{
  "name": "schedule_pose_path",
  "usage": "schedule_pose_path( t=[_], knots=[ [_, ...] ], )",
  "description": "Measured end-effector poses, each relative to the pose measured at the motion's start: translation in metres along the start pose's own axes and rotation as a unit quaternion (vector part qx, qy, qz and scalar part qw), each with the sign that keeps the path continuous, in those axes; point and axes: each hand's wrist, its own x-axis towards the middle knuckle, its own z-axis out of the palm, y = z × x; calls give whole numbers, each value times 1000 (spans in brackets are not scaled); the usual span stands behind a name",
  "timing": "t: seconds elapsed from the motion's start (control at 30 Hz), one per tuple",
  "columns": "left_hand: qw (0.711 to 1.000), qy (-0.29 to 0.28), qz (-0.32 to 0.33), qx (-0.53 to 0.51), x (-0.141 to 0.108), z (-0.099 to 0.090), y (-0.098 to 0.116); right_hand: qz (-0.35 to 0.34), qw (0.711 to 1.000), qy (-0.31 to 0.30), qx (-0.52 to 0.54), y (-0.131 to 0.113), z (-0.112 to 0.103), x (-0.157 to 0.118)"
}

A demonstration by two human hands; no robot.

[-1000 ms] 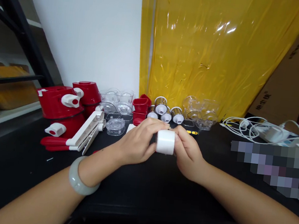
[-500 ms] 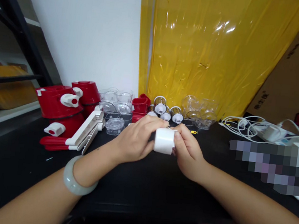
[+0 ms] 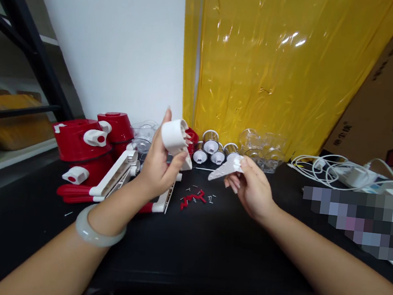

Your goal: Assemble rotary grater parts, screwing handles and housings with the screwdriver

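My left hand [image 3: 160, 167] is wrapped round a white plastic part with a round cup-like end [image 3: 173, 135], raised above the black table. In my right hand [image 3: 255, 187], thumb and fingers pinch a flat, tapering white piece [image 3: 225, 169] that points left. The two white parts are apart. Below and between the hands lie small red pieces [image 3: 192, 197] and several small screws [image 3: 211, 199]. A white and red handle [image 3: 162, 201] lies on the table, partly behind my left forearm.
Red housings [image 3: 76, 141] with white knobs stand at the left, beside white and red handles [image 3: 113, 173]. Metal drums [image 3: 211, 142] and clear plastic parts [image 3: 270, 151] line the back. White cables [image 3: 317, 166] and a blurred-out object [image 3: 354, 222] are at the right.
My hands have moved apart. The left went left and up with the round-ended part, the right now holds a separate tapering piece. The red pieces and screws have come into sight.
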Motion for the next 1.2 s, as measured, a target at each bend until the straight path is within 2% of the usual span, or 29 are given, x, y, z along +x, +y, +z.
schedule_pose_path(
  t=[0.07, 0.13, 0.27, 0.33, 0.47, 0.57, 0.77, 0.87, 0.93, 1.0, 1.03, 1.1, 1.13, 1.2],
  knots=[
    [999, 20, -30, -19, 0, 0, -2, 48, 999, 7, 21, 5, -2, 6],
    [996, 17, -73, -51, 1, 0, -4, 89, 995, 10, 43, 9, -1, 7],
    [972, -72, -193, -112, 5, -1, -1, 152, 982, 18, 111, 13, 6, 3],
    [962, -100, -228, -107, 7, 1, 8, 170, 975, 15, 144, 14, 10, 0],
    [948, -179, -239, -106, 6, 6, 29, 181, 967, 7, 179, 19, 11, -3],
    [941, -224, -230, -110, 3, 8, 38, 174, 967, -5, 187, 24, 8, -2],
    [942, -233, -215, -107, 2, 9, 35, 162, 971, -12, 176, 24, 3, 2],
    [931, -240, -240, -133, 3, 10, 35, 120, 987, -6, 105, 25, 1, 1],
    [920, -241, -267, -156, 4, 10, 36, 56, 998, 10, 20, 26, -2, 0],
    [909, -239, -294, -172, 6, 8, 37, -35, 996, 31, -81, 26, -5, -2],
    [904, -238, -306, -178, 7, 7, 37, -86, 986, 39, -136, 25, -6, -3],
    [893, -240, -331, -188, 8, 4, 36, -183, 948, 25, -258, 21, -8, -6],
    [888, -241, -342, -192, 9, 3, 35, -217, 921, 0, -324, 18, -8, -6],
    [879, -239, -360, -200, 10, -1, 31, -244, 863, -59, -439, 12, -5, -7]
  ],
)
